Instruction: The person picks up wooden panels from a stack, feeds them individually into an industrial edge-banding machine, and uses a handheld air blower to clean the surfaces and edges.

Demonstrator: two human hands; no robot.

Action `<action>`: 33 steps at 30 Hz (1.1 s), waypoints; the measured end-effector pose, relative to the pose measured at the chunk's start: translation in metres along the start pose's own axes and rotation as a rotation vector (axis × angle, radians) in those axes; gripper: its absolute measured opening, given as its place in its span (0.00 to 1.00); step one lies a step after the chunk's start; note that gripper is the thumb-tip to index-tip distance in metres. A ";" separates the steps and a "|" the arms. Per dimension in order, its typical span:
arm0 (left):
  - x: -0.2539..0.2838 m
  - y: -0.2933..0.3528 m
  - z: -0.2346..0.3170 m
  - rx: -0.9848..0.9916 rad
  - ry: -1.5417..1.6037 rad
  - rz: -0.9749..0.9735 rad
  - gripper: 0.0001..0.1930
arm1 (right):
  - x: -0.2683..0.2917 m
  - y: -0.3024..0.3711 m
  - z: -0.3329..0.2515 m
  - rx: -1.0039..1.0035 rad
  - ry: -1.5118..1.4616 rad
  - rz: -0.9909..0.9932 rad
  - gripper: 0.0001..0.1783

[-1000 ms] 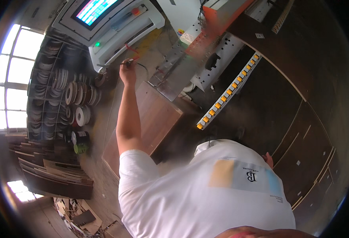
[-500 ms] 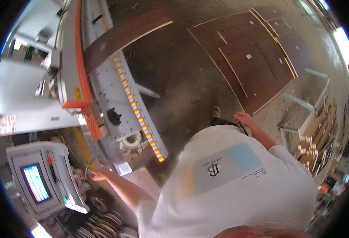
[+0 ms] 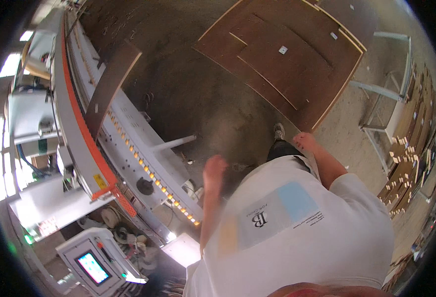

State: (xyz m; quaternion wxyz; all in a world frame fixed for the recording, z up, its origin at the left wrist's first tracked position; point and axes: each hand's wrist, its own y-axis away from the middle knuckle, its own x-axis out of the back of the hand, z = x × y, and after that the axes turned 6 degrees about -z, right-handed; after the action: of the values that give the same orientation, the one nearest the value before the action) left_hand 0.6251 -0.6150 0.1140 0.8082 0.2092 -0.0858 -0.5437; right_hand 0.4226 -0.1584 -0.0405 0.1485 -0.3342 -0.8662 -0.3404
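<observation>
My left hand (image 3: 215, 171) is in front of my body, over the floor beside the long machine. Motion smears its fingers, and no thing shows in it. Out to my right, my right hand (image 3: 304, 142) hangs with its fingers loosely curled and nothing visible in them. It appears close to the near corner of the stacked dark brown boards (image 3: 277, 76) in this view, and I cannot tell whether it touches them. A narrow brown board (image 3: 110, 89) lies across the machine bed (image 3: 129, 121), away from both hands.
An orange-edged machine with a row of yellow rollers (image 3: 143, 166) runs along the left. A control box with a lit screen (image 3: 93, 267) stands at lower left. At right are a grey metal frame (image 3: 381, 88) and piled brown boards (image 3: 416, 143). My shoe (image 3: 278, 131) is on the floor.
My left hand has come away from beside the control box to in front of my body. The view has turned and shifted, and the narrow board sits farther along the machine.
</observation>
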 end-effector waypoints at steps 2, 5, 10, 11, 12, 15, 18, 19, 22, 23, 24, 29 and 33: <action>-0.038 0.000 -0.017 0.181 0.023 -0.146 0.17 | 0.016 -0.015 0.016 -0.065 0.026 0.083 0.14; -0.078 0.008 -0.059 0.295 0.079 -0.333 0.17 | 0.049 -0.044 0.033 -0.526 -0.574 0.130 0.11; -0.130 0.029 -0.053 0.178 -0.776 -0.499 0.18 | 0.070 -0.110 0.138 -0.664 -0.643 0.119 0.13; -0.141 0.029 -0.046 0.214 -0.806 -0.499 0.18 | 0.071 -0.123 0.156 -0.691 -0.569 0.120 0.15; -0.151 0.033 -0.044 0.292 -0.772 -0.459 0.18 | 0.082 -0.142 0.150 -0.735 -0.640 0.117 0.16; -0.169 0.027 -0.028 0.526 -0.689 -0.369 0.17 | 0.104 -0.182 0.148 -0.839 -0.943 0.088 0.31; -0.156 0.043 -0.041 0.510 -0.865 -0.431 0.16 | 0.098 -0.214 0.136 -0.921 -0.998 0.187 0.44; -0.155 0.045 -0.046 0.505 -0.868 -0.432 0.15 | 0.099 -0.223 0.128 -0.952 -1.033 0.228 0.47; -0.173 0.039 -0.042 0.593 -0.654 -0.331 0.15 | 0.095 -0.235 0.123 -0.990 -1.023 0.354 0.56; -0.185 0.030 -0.030 0.675 -0.597 -0.293 0.15 | 0.085 -0.235 0.135 -0.967 -0.957 0.393 0.57; -0.192 0.023 -0.024 0.755 -0.540 -0.256 0.15 | 0.077 -0.235 0.147 -0.944 -0.892 0.433 0.59; -0.178 0.025 -0.057 0.452 -0.686 -0.392 0.16 | 0.071 -0.212 0.143 -0.849 -0.746 0.361 0.58; -0.219 -0.038 -0.037 0.531 -0.675 -0.315 0.18 | 0.099 -0.178 0.072 -0.779 -0.774 0.259 0.48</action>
State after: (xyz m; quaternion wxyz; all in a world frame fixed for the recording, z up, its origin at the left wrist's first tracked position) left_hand 0.5203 -0.4177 0.0842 0.5610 0.2308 -0.4479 -0.6568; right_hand 0.2268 -0.1580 -0.1321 -0.2740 -0.5685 -0.6199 -0.4664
